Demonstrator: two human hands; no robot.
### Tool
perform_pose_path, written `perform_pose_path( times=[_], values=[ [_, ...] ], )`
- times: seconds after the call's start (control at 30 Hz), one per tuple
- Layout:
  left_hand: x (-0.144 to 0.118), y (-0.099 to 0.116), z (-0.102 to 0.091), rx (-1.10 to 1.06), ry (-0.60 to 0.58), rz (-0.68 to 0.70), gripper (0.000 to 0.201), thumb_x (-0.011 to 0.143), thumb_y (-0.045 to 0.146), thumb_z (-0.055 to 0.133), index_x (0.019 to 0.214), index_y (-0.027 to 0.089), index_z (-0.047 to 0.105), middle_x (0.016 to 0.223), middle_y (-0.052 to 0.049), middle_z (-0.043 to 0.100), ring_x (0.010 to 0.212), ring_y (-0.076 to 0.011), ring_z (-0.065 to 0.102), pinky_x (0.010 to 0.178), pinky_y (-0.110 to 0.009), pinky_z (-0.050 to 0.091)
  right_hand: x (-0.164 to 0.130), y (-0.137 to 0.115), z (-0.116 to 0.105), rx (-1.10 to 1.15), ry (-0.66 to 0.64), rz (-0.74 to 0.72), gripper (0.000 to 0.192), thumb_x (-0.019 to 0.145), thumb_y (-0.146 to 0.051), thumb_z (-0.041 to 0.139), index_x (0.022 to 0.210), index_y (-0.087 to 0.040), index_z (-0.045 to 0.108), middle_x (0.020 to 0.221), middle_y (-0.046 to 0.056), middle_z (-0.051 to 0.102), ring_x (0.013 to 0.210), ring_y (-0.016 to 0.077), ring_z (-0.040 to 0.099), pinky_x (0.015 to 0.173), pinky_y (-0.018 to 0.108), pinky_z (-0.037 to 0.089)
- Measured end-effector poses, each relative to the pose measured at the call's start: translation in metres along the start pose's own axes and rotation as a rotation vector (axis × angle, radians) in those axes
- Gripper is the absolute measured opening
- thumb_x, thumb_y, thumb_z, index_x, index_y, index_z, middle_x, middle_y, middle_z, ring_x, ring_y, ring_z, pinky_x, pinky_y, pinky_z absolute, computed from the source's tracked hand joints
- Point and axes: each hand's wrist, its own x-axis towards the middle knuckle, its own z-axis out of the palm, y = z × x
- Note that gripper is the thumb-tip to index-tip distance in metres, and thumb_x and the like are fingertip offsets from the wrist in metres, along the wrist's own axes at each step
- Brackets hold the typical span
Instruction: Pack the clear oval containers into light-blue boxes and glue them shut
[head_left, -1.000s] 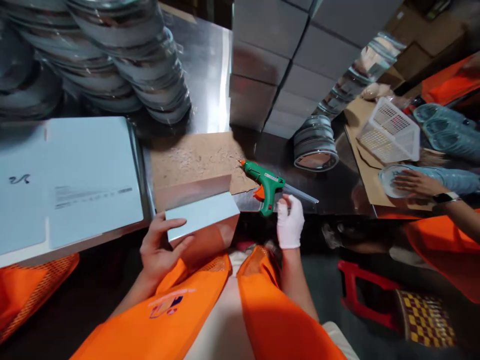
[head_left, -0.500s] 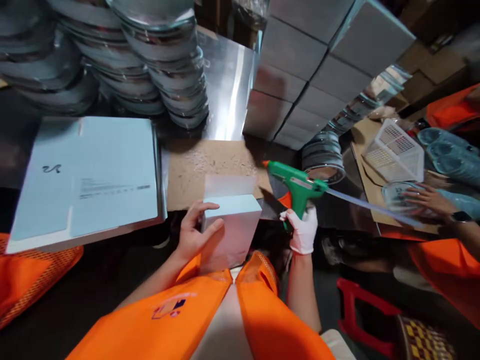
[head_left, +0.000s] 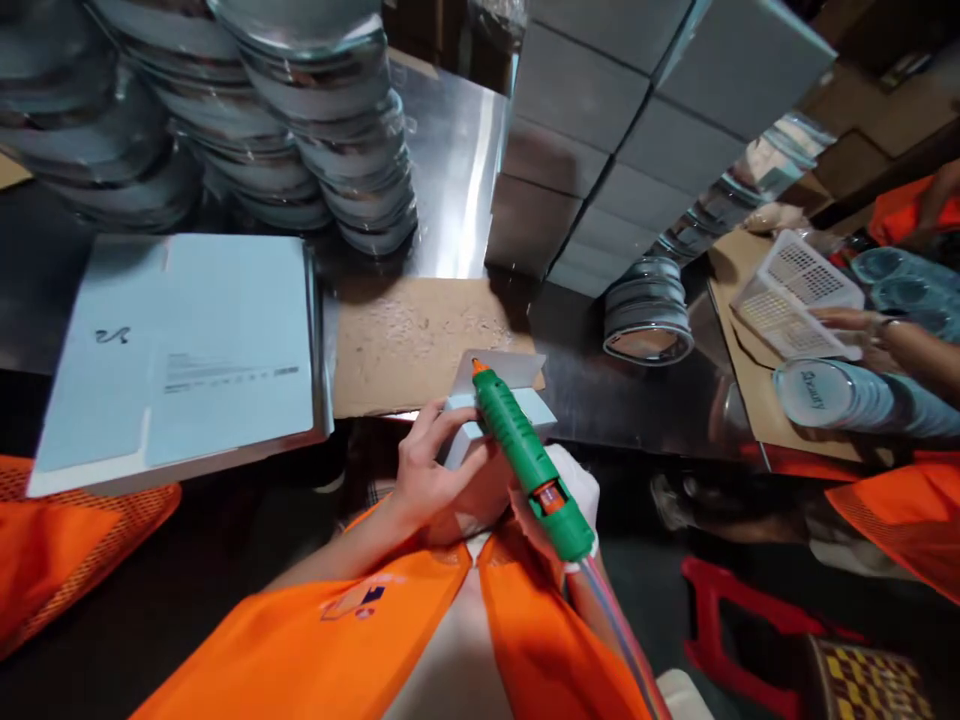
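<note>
My left hand (head_left: 437, 462) is closed around the left side of a small white box (head_left: 481, 490), held near my vest. A flap (head_left: 508, 369) of the box stands raised at its far edge. In my gloved right hand (head_left: 576, 490) is a green hot glue gun (head_left: 523, 440), tilted across the box. Its orange nozzle tip is at the raised flap; whether it touches cannot be made out. The gun hides part of the box and most of my right fingers. A cord or glue stick trails from its back end.
Flat printed box blanks (head_left: 232, 340) are piled at left. Behind stand stacks of round tins (head_left: 352, 150) and a block of white boxes (head_left: 570, 110). A cardboard sheet (head_left: 405, 330) lies on the metal table. At right, a co-worker's hand (head_left: 855, 325) is by a white basket (head_left: 802, 280).
My right hand has brought the glue gun left, from beside the box to over it, its tip at the flap. The box has turned and shifted slightly right in my left hand.
</note>
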Motion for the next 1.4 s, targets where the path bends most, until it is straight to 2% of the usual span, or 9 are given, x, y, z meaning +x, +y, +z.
perform_pose_path(
  times=[0.23, 0.47, 0.63, 0.8, 0.9, 0.97, 1.13, 1.27, 1.4],
  values=[
    [-0.003, -0.001, -0.006, 0.030, 0.015, 0.020, 0.020, 0.096, 0.034, 0.079, 0.114, 0.025, 0.078, 0.110, -0.005, 0.077, 0.109, -0.0235, 0.070, 0.092, -0.032, 0.058, 0.003, 0.013, 0.008, -0.112, 0.050, 0.050, 0.018, 0.093, -0.035, 0.071, 0.080, -0.023, 0.068, 0.072, 0.001, 0.069, 0.061, 0.0165, 0.065, 0.057, 0.026, 0.050],
    [-0.005, -0.018, -0.029, -0.046, 0.041, -0.112, 0.023, 0.092, 0.034, 0.083, 0.113, 0.026, 0.079, 0.111, -0.006, 0.078, 0.117, -0.0257, 0.068, 0.102, -0.036, 0.053, 0.000, 0.051, 0.000, 0.315, 0.141, 0.679, 0.040, 0.077, -0.061, 0.082, 0.082, -0.023, 0.071, 0.072, 0.005, 0.074, 0.058, 0.0208, 0.066, 0.055, 0.034, 0.056],
    [0.001, -0.025, -0.034, -0.213, -0.008, -0.162, 0.026, 0.090, 0.041, 0.084, 0.110, 0.024, 0.078, 0.109, -0.005, 0.075, 0.103, -0.0226, 0.071, 0.091, -0.031, 0.055, 0.054, 0.074, 0.016, 0.498, -0.014, 0.872, 0.060, 0.081, -0.074, 0.071, 0.088, -0.016, 0.080, 0.052, 0.003, 0.063, 0.046, 0.0176, 0.057, 0.045, 0.029, 0.046],
    [0.001, -0.023, -0.030, -0.286, 0.009, -0.273, 0.039, 0.088, 0.059, 0.082, 0.104, 0.024, 0.077, 0.102, -0.005, 0.073, 0.094, -0.0221, 0.070, 0.083, -0.031, 0.056, 0.089, 0.099, 0.003, 0.125, -0.174, 0.955, 0.062, 0.097, -0.071, 0.054, 0.069, -0.019, 0.073, 0.066, 0.013, 0.074, 0.071, 0.0266, 0.076, 0.065, 0.033, 0.057],
    [0.002, -0.023, -0.028, -0.332, 0.012, -0.358, 0.051, 0.081, 0.070, 0.083, 0.099, 0.023, 0.076, 0.113, -0.009, 0.072, 0.101, -0.0248, 0.072, 0.084, -0.033, 0.058, 0.086, 0.093, -0.012, -0.031, 0.007, 0.840, 0.045, 0.092, -0.062, 0.068, 0.072, -0.021, 0.073, 0.085, 0.014, 0.081, 0.100, 0.0303, 0.078, 0.083, 0.034, 0.059],
    [0.004, -0.023, -0.026, -0.357, -0.014, -0.362, 0.056, 0.078, 0.075, 0.083, 0.096, 0.023, 0.075, 0.119, -0.011, 0.072, 0.109, -0.0282, 0.073, 0.088, -0.035, 0.060, 0.081, 0.077, -0.012, 0.111, 0.111, 0.694, 0.040, 0.086, -0.059, 0.075, 0.097, -0.022, 0.080, 0.106, 0.011, 0.084, 0.109, 0.0288, 0.076, 0.093, 0.037, 0.060],
    [0.006, -0.023, -0.018, -0.488, -0.122, -0.353, 0.054, 0.081, 0.075, 0.082, 0.093, 0.024, 0.071, 0.121, -0.014, 0.075, 0.118, -0.0340, 0.073, 0.096, -0.042, 0.060, 0.072, 0.044, 0.015, 0.783, -0.133, 0.636, 0.061, 0.073, -0.054, 0.091, 0.122, -0.022, 0.078, 0.125, 0.009, 0.082, 0.113, 0.0298, 0.078, 0.100, 0.043, 0.064],
    [0.004, -0.029, -0.012, -0.639, -0.016, -0.387, 0.063, 0.079, 0.069, 0.088, 0.118, 0.029, 0.060, 0.116, -0.011, 0.075, 0.121, -0.0334, 0.075, 0.101, -0.045, 0.060, 0.060, 0.046, 0.009, 0.761, -0.160, 0.382, 0.067, 0.083, -0.085, 0.074, 0.103, -0.022, 0.083, 0.118, 0.011, 0.083, 0.115, 0.0316, 0.077, 0.107, 0.048, 0.061],
    [0.001, -0.041, -0.011, -0.681, -0.001, -0.300, 0.054, 0.084, 0.061, 0.088, 0.119, 0.033, 0.060, 0.106, -0.005, 0.074, 0.119, -0.0277, 0.076, 0.108, -0.046, 0.058, 0.049, 0.041, -0.012, 0.594, -0.347, 0.001, 0.081, 0.083, -0.095, 0.064, 0.121, -0.026, 0.083, 0.141, 0.014, 0.075, 0.134, 0.0334, 0.070, 0.119, 0.052, 0.053]
  ],
)
